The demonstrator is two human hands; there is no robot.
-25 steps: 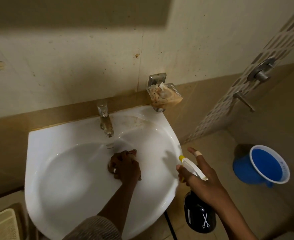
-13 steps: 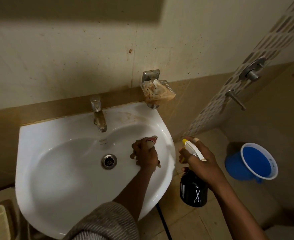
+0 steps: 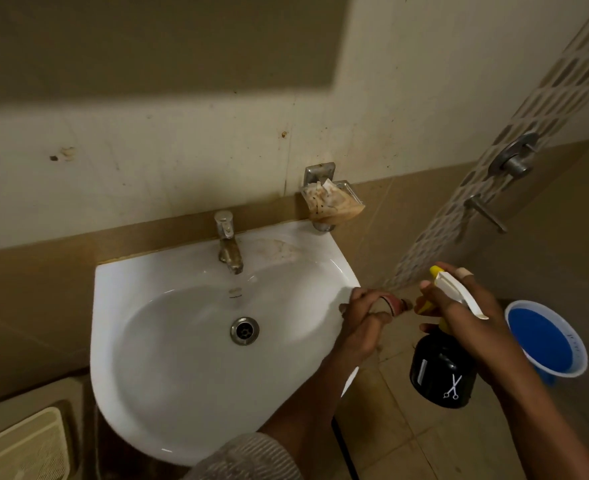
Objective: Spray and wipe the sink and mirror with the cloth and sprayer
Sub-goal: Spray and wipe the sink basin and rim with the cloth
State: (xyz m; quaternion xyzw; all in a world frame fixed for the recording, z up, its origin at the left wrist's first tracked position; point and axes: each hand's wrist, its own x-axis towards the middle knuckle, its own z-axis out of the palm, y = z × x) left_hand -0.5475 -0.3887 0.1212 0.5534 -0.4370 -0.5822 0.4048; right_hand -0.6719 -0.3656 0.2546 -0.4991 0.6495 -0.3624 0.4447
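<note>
A white wall-hung sink (image 3: 168,358) fills the middle of the view, with a metal drain (image 3: 244,330) and a tarnished tap (image 3: 229,244). My left hand (image 3: 367,320) grips a small bunched cloth (image 3: 393,304), reddish and dark, against the sink's right rim. My right hand (image 3: 466,306) holds a black spray bottle (image 3: 442,370) by its white and yellow trigger head (image 3: 455,289), just right of the sink and above the floor. The mirror is out of view.
A wall soap dish (image 3: 332,202) with stained paper hangs above the sink's back right corner. A blue mug (image 3: 545,341) sits on the tiled floor at right. Metal wall taps (image 3: 513,161) stick out at upper right. A cream slatted item (image 3: 22,448) lies at lower left.
My left hand with the cloth has wiped from the drain area across the basin to the right rim. The right hand with the sprayer stays beside the sink.
</note>
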